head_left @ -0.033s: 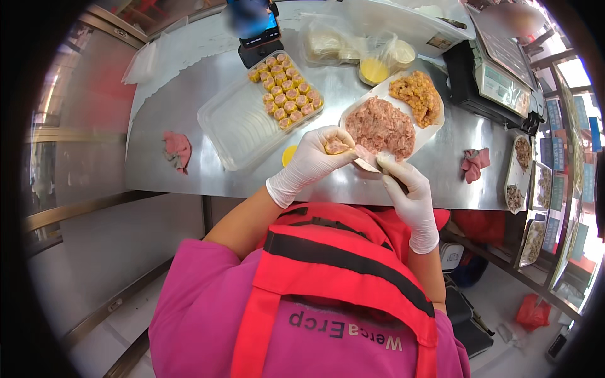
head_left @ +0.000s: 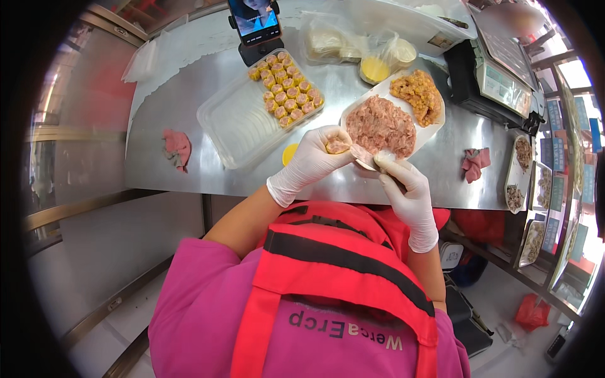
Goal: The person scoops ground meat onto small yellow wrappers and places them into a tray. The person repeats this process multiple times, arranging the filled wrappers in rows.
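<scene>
The left hand (head_left: pixel 313 162), in a white glove, reaches up from the lower middle with its forearm bare and angled rightward. Its fingers curl into a loose cup around a half-formed dumpling (head_left: pixel 336 146), whose yellow wrapper and pink filling show at the top of the fist. The right hand (head_left: pixel 406 192), also gloved, comes up more steeply from the right; its fingers are pinched narrowly on a small spatula (head_left: pixel 367 157), whose flat tip lies just beside the dumpling and against the near rim of the white tray (head_left: pixel 435 129).

That tray sits just beyond both hands on the steel table (head_left: pixel 189 170) and carries a mound of pink minced filling (head_left: pixel 380 126) with a heap of yellow-orange bits (head_left: pixel 417 94) at its far end. To the left, a clear plastic container (head_left: pixel 233 123) holds rows of finished dumplings (head_left: pixel 287 91) in its far right corner; the rest of its floor is bare. A small yellow disc (head_left: pixel 289 153) lies between this container and the left wrist.

The hands work right at the table's near edge. Bare steel stretches left toward a pink cloth (head_left: pixel 177 148); another pink cloth (head_left: pixel 474 164) lies to the right. Farther back stand a phone on a stand (head_left: pixel 254 25), bagged wrappers (head_left: pixel 378 60) and a scale (head_left: pixel 498 79), crowding the far side.
</scene>
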The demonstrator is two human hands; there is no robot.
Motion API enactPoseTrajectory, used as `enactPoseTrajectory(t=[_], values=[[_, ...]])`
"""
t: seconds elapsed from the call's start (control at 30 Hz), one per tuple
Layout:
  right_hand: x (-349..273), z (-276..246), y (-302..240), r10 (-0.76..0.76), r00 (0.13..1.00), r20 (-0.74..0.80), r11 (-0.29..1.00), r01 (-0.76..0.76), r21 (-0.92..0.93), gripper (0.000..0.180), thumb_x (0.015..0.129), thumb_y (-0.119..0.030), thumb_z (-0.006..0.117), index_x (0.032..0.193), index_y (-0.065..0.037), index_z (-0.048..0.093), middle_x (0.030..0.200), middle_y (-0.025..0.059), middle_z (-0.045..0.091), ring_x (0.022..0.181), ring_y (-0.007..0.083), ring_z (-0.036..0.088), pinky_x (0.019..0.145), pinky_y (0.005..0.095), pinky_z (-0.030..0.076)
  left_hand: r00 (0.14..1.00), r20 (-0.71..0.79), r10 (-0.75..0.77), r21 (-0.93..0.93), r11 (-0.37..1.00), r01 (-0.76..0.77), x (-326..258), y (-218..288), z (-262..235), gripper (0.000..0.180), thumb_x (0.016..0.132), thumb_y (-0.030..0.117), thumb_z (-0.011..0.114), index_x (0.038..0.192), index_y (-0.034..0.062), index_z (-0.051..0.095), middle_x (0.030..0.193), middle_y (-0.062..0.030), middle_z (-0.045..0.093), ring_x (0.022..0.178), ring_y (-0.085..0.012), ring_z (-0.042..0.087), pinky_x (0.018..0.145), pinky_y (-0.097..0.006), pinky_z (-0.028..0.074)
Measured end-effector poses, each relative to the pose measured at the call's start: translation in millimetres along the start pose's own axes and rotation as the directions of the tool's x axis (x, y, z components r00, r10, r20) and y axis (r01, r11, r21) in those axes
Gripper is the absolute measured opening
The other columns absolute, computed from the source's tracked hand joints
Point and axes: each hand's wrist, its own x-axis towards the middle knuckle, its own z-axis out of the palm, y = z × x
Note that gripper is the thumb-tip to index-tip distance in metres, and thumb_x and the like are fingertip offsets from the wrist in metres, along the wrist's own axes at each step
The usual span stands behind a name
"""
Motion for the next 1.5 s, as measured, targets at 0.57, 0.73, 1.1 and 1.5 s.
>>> enactPoseTrajectory(t=[0.57, 0.73, 1.1, 1.5], values=[[10, 23, -9, 0.05, 0.994, -0.097, 0.999, -0.047, 0.024, 0.028, 0.088, 0.002, 0.057, 0.115, -0.001, 0.063, 0.092, 0.0103, 0.065, 0.086, 0.0163, 0.062, 0.078, 0.0264, 0.047, 1.0, 0.005, -0.017, 0.072, 0.997, 0.016, 0, -1, -7, 0.024, 0.082, 0.005, 0.071, 0.103, 0.0022, 0.061, 0.086, 0.0057, 0.053, 0.079, -0.0031, 0.049, 0.072, -0.019, 0.044], [18, 26, -21, -0.075, 0.995, -0.068, 0.988, 0.065, -0.142, 0.029, 0.084, 0.002, 0.06, 0.111, -0.006, 0.066, 0.087, 0.0109, 0.063, 0.077, 0.0222, 0.063, 0.07, 0.0275, 0.048, 0.998, 0.011, 0.054, 0.139, 0.989, -0.055, 3, -6, -9, 0.014, 0.08, 0.004, 0.07, 0.09, 0.004, 0.062, 0.082, 0.0045, 0.055, 0.077, -0.0037, 0.051, 0.068, -0.021, 0.043], [19, 16, -23, -0.112, 0.994, -0.014, 0.972, 0.107, -0.211, 0.031, 0.075, 0.002, 0.066, 0.103, -0.011, 0.07, 0.08, 0.0077, 0.061, 0.071, 0.0249, 0.061, 0.064, 0.0309, 0.049, 0.98, 0.028, 0.199, 0.282, 0.939, -0.199, -2, -3, -10, 0.017, 0.074, 0.007, 0.074, 0.075, 0.004, 0.058, 0.071, 0.0003, 0.051, 0.067, -0.0078, 0.046, 0.061, -0.024, 0.039], [22, 15, -15, -0.282, 0.96, 0.003, 0.927, 0.273, -0.258, 0.033, 0.076, 0.004, 0.066, 0.106, -0.01, 0.07, 0.079, 0.0073, 0.061, 0.068, 0.0233, 0.061, 0.061, 0.0297, 0.048, 0.995, 0.072, 0.069, 0.188, 0.979, -0.082, -4, 11, -11, 0.015, 0.073, 0.0, 0.07, 0.073, 0.0047, 0.056, 0.076, 0.002, 0.054, 0.073, -0.0063, 0.05, 0.065, -0.022, 0.041]])
